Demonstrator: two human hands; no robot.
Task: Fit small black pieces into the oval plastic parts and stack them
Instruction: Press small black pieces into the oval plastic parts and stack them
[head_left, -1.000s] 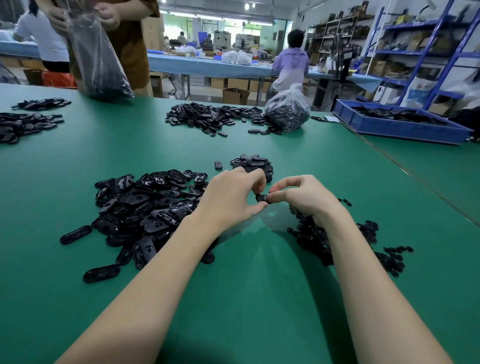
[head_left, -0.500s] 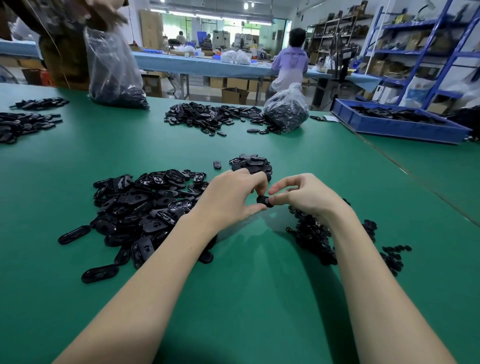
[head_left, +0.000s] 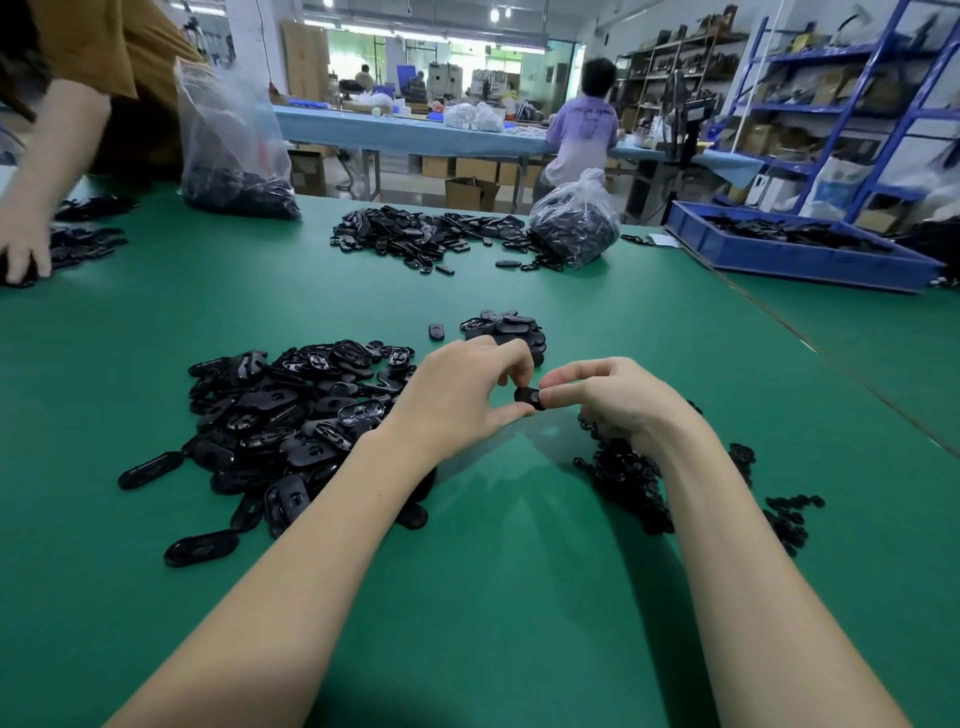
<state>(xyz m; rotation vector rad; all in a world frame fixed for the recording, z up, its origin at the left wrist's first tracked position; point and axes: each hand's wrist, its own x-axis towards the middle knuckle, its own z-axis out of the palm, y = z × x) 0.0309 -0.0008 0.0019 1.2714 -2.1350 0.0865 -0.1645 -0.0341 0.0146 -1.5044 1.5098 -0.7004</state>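
Note:
Both my hands meet over the green table. My left hand and my right hand pinch one black oval plastic part between their fingertips. Whether a small piece sits in it is hidden by my fingers. A loose heap of black oval parts lies to the left of my left forearm. Small black pieces lie scattered under and right of my right wrist. A low stack of oval parts sits just beyond my hands.
Another pile of oval parts and a tied plastic bag lie farther back. A second bag stands at back left beside another person's arm. A blue tray sits at the right.
My hands stay joined on the same oval part, shifted slightly. The person at back left has set the bag on the table and reached a hand down to the parts at the left edge.

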